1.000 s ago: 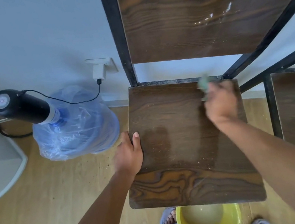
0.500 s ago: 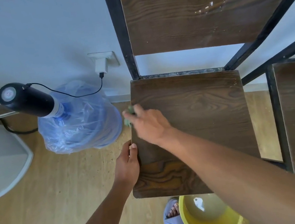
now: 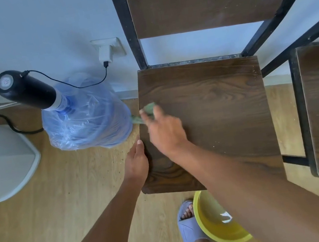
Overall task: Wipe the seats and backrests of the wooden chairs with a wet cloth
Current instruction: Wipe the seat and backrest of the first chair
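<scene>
Right hand (image 3: 166, 134) reached forward and left across the body, palm down, fingers (image 3: 146, 115) spread and blurred, left hand (image 3: 137, 162) extended below it, fingers straight and together, both forearms bare

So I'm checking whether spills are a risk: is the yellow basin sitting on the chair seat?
No, the yellow basin stands on the wooden floor below the front edge of the chair seat.
</scene>
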